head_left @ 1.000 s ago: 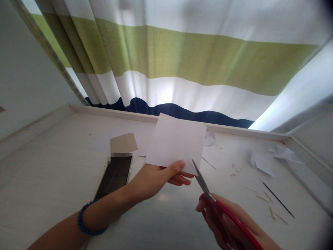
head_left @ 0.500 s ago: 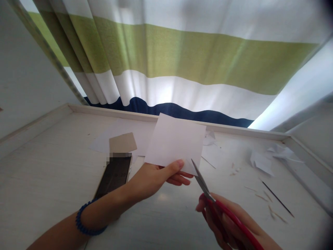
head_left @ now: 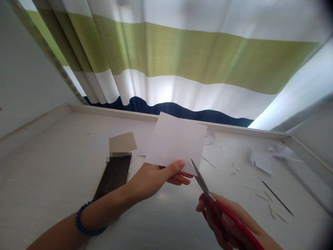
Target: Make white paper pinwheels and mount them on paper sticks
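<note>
above the white tabletop (head_left: 156, 222), we have a sheet of white paper (head_left: 177, 139) pinched at its near edge in our left hand (head_left: 156, 178). our right hand (head_left: 240, 212) grips red-handled scissors (head_left: 222, 207) reaching over the paper's near right corner. to the left, a phone (head_left: 113, 177) (partly hidden by our forearm (head_left: 111, 208)) lies beside brown card (head_left: 122, 141).

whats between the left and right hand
In the head view, the metal blades of the red-handled scissors lie between the left hand and right hand, one tip showing in front of the white paper near its lower right corner.
</note>
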Demonstrator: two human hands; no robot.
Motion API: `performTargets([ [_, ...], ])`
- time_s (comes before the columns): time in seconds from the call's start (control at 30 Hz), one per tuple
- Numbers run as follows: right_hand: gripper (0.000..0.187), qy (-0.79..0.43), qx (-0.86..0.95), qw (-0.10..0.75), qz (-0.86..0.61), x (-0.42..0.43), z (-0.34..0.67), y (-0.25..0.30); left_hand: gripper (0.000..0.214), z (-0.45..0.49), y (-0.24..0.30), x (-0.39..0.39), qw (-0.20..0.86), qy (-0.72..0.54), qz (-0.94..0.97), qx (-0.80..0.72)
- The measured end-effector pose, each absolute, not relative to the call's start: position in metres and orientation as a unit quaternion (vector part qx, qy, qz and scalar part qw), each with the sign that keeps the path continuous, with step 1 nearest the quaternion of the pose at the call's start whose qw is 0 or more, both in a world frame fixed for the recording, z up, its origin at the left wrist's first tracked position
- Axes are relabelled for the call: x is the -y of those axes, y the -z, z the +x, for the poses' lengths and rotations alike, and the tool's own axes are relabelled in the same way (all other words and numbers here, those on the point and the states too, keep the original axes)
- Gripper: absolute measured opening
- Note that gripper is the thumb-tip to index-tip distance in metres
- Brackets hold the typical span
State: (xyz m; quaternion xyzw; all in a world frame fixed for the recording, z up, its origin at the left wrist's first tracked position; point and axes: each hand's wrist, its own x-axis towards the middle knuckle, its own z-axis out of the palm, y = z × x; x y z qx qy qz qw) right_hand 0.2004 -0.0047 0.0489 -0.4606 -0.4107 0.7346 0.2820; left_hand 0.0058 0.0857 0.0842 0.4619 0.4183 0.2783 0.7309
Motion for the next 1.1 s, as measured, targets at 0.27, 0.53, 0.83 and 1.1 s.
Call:
performTargets([
  [0.27, 0.044, -0.744, 0.405, 0.29, -0.445, 0.006, 0.201, -0.045, 0.02, 0.006, -0.083, -0.086, 0.733, -0.278, 0.457, -0.421],
  [0.53, 0.049, -0.724, 0.414, 0.258, -0.488, 0.007, 0.2, -0.052, 0.019, 0.007, -0.086, -0.086, 0.73, -0.276, 0.454, -0.429],
  [0.83, 0.049, -0.716, 0.458, 0.246, -0.467, 0.005, 0.201, -0.052, 0.022, 0.007, -0.087, -0.086, 0.725, -0.265, 0.46, -0.438],
  [1.1, 0.049, -0.7, 0.471, 0.241, -0.48, 0.007, 0.203, -0.054, 0.02, 0.006, -0.082, -0.085, 0.734, -0.281, 0.461, -0.411],
])
